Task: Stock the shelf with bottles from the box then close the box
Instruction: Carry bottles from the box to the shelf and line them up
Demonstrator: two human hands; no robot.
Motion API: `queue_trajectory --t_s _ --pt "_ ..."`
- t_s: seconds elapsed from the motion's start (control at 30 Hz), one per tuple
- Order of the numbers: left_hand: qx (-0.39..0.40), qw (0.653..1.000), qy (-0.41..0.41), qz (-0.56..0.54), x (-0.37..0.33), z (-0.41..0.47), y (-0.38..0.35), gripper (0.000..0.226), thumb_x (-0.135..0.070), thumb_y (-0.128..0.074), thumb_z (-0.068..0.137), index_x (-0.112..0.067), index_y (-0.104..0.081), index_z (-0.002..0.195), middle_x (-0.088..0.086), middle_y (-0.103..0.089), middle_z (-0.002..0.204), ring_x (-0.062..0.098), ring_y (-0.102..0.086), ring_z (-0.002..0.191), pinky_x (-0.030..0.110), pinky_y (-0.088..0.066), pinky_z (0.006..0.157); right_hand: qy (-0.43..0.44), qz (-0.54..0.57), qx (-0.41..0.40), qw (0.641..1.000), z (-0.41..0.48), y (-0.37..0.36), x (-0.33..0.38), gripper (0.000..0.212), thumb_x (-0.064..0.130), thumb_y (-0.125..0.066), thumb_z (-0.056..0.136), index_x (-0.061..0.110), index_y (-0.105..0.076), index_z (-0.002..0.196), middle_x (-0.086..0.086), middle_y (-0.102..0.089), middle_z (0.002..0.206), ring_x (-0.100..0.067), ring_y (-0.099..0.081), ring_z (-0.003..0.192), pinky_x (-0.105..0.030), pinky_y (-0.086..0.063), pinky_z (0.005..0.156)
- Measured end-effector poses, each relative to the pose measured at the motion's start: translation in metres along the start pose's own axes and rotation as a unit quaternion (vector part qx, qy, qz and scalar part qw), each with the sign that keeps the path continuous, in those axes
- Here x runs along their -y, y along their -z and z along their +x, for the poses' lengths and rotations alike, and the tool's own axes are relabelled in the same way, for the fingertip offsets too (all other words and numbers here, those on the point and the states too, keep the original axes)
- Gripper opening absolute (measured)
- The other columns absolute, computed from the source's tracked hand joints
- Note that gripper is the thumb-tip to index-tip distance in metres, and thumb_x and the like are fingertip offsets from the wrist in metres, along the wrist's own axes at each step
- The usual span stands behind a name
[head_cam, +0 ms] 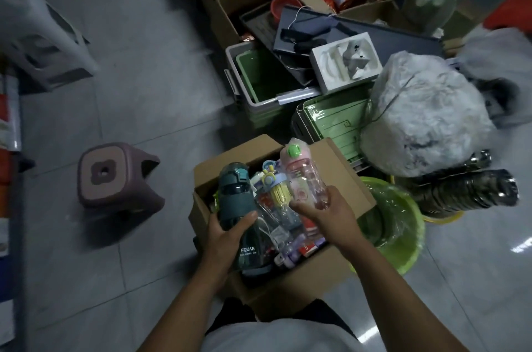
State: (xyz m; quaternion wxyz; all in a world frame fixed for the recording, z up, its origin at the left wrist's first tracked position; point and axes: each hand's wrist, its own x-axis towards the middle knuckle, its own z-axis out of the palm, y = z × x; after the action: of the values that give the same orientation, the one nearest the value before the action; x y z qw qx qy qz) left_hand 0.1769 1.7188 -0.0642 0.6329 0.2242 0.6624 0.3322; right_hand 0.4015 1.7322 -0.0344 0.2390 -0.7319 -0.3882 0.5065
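The left hand grips a green bottle, the right hand a slippery wrapped pink bottle that could drop into the box.

Open cardboard box of bottles on the floor, left hand gripping a dark green bottle, right hand gripping a pink bottle

A grey tiled floor carries the open box near centre, a purple stool to its left, a green basin to its right, and crates farther off.
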Motion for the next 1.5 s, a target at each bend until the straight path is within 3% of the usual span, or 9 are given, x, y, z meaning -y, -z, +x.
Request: queue_trajectory --t_s 0.17,0.33,0.53,0.67,0.87,1.03,1.17,1.33,1.5 --pt "-0.010 0.999 -0.040 -0.025 -0.009 -0.024 0.013 0.063 -0.044 -0.089 0.062 -0.024 -0.065 0.116 0.010 -0.076 0.107 0.029 -0.075 0.092 0.047 -0.062 0.079 0.032 0.069 0.046 0.996 -0.028 -0.007 0.011 0.042 0.039 -0.082 0.082 0.028 -0.055 0.112 -0.002 -0.074 0.107 -0.016 -0.078 0.083 -0.042 -0.066 0.076" --pt "-0.097 0.988 -0.095 -0.075 0.009 -0.071 0.028 0.077 -0.052 -0.086 0.055 -0.019 -0.064 0.121 0.006 -0.076 0.107 0.026 -0.074 0.094 0.039 -0.060 0.076 0.077 0.119 0.115 0.983 -0.051 -0.034 0.005 0.045 0.030 -0.080 0.087 0.019 -0.057 0.124 -0.003 -0.076 0.112 -0.019 -0.077 0.096 -0.046 -0.064 0.085" --pt "-0.252 0.946 -0.106 -0.175 0.086 -0.170 0.049 0.082 -0.056 -0.085 0.047 -0.021 -0.066 0.119 0.004 -0.076 0.107 0.023 -0.074 0.095 0.039 -0.060 0.079 0.135 0.048 0.259 0.955 -0.094 -0.057 -0.023 0.066 0.070 -0.085 0.062 0.043 -0.059 0.116 -0.004 -0.072 0.118 -0.029 -0.074 0.101 -0.055 -0.063 0.078" --pt "-0.346 0.894 -0.131 -0.252 0.135 -0.272 0.063 0.075 -0.045 -0.087 0.053 -0.018 -0.064 0.119 0.006 -0.075 0.105 0.015 -0.073 0.085 0.020 -0.054 0.061 0.181 -0.013 0.350 0.919 -0.160 -0.085 -0.025 0.075 0.071 -0.084 0.059 0.029 -0.061 0.117 -0.007 -0.074 0.110 -0.029 -0.076 0.094 -0.057 -0.063 0.075" --pt "-0.491 0.775 -0.152 -0.368 0.242 -0.428 0.098 0.070 -0.045 -0.089 0.054 -0.017 -0.067 0.113 0.021 -0.073 0.102 0.038 -0.071 0.085 0.062 -0.057 0.078 0.264 -0.108 0.490 0.824 -0.302 -0.153 -0.053 0.057 0.061 -0.086 0.068 0.029 -0.060 0.108 -0.008 -0.074 0.095 -0.031 -0.074 0.082 -0.062 -0.062 0.071" --pt "-0.564 0.693 -0.153 -0.423 0.356 -0.556 0.111 0.040 -0.025 -0.081 0.080 -0.014 -0.065 0.115 0.016 -0.076 0.098 0.034 -0.074 0.080 0.051 -0.061 0.073 0.273 -0.156 0.575 0.755 -0.456 -0.201 -0.124 0.049 0.046 -0.086 0.076 0.015 -0.061 0.104 -0.018 -0.072 0.087 -0.029 -0.071 0.070 -0.053 -0.061 0.061" --pt "-0.616 0.637 -0.122 -0.447 0.465 -0.657 0.118 0.034 -0.025 -0.082 0.081 -0.016 -0.066 0.109 0.016 -0.077 0.093 0.031 -0.074 0.073 0.047 -0.061 0.067 0.282 -0.176 0.603 0.725 -0.579 -0.223 -0.210 0.034 0.033 -0.087 0.080 0.015 -0.065 0.099 -0.011 -0.076 0.087 -0.023 -0.074 0.070 -0.049 -0.064 0.061" --pt "-0.663 0.557 -0.112 -0.487 0.561 -0.771 0.129 0.030 -0.021 -0.080 0.083 -0.012 -0.067 0.108 0.016 -0.077 0.090 0.030 -0.072 0.069 0.046 -0.061 0.065 0.278 -0.201 0.661 0.668 -0.721 -0.248 -0.292 0.031 0.025 -0.084 0.083 0.013 -0.066 0.105 -0.008 -0.077 0.090 -0.012 -0.073 0.068 -0.026 -0.056 0.052" --pt "-0.691 0.482 -0.139 -0.520 0.636 -0.853 0.159 0.042 -0.022 -0.087 0.072 -0.012 -0.069 0.109 0.018 -0.076 0.095 0.031 -0.071 0.074 0.042 -0.059 0.066 0.310 -0.228 0.709 0.591 -0.838 -0.302 -0.351 0.034 0.035 -0.085 0.083 0.027 -0.067 0.110 0.006 -0.077 0.099 -0.011 -0.075 0.086 -0.031 -0.060 0.072"
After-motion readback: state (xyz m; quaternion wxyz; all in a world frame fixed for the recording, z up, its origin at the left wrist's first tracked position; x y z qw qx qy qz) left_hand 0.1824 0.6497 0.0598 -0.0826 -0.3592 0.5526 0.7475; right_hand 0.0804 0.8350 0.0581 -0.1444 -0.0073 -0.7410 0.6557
